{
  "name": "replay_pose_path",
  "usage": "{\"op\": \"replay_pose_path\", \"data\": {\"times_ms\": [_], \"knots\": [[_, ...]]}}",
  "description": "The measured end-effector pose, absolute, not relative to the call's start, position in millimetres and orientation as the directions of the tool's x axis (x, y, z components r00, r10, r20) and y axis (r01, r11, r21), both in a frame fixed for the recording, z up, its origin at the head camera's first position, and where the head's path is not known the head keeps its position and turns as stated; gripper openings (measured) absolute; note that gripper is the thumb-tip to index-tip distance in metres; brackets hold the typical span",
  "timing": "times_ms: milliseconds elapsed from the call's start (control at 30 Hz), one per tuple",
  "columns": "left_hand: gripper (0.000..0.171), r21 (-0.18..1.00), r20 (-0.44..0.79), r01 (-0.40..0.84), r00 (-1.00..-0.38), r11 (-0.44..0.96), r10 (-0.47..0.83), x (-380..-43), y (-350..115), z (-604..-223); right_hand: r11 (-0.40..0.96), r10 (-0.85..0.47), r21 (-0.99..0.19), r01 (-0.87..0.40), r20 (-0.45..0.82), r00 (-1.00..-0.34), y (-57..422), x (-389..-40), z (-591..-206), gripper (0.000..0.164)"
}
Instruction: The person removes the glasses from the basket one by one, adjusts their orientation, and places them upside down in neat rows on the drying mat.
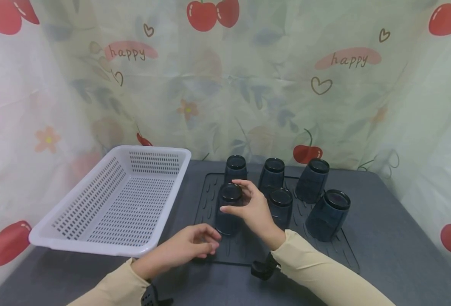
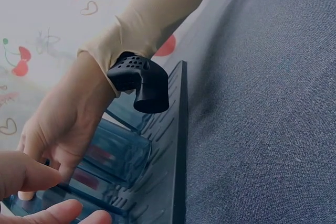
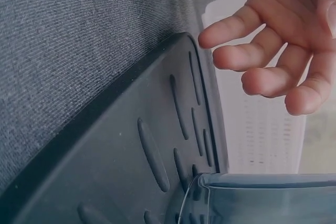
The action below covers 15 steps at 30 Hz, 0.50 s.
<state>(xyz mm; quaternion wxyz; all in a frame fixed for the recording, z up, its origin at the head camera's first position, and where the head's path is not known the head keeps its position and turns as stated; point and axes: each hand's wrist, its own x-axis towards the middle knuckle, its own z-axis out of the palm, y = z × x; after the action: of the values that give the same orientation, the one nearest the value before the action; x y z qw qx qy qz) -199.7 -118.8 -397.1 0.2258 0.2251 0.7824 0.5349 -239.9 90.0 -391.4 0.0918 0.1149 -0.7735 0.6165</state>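
Note:
Several dark blue see-through glasses stand upside down on a black drying mat (image 1: 241, 254). My right hand (image 1: 259, 210) holds the front left glass (image 1: 227, 223) near its top, thumb across the near side and fingers behind. This glass still stands on the mat. Beside my right hand is the front middle glass (image 1: 280, 208). My left hand (image 1: 183, 246) hovers left of the held glass, fingers loosely bent with nothing in them. The right wrist view shows my left hand's spread fingers (image 3: 268, 69) above the glass side (image 3: 273, 203); my right hand is out of that view.
A white perforated plastic basket (image 1: 172, 199) sits on the grey tabletop (image 1: 195, 284) left of the mat. Other glasses stand behind and right, such as the front right glass (image 1: 328, 219). A printed curtain (image 1: 248, 106) hangs behind the table and along both sides.

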Motion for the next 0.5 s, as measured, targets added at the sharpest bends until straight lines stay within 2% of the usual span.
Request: {"op": "replay_pose_path", "data": {"times_ms": [500], "knots": [[0.034,0.939,-0.122,0.097,-0.801,0.329,0.586,-199.5,-120.7,-398.3,0.228,-0.063,-0.934,-0.276,0.268,-0.961,89.3,-244.3,-396.3,0.074]]}}
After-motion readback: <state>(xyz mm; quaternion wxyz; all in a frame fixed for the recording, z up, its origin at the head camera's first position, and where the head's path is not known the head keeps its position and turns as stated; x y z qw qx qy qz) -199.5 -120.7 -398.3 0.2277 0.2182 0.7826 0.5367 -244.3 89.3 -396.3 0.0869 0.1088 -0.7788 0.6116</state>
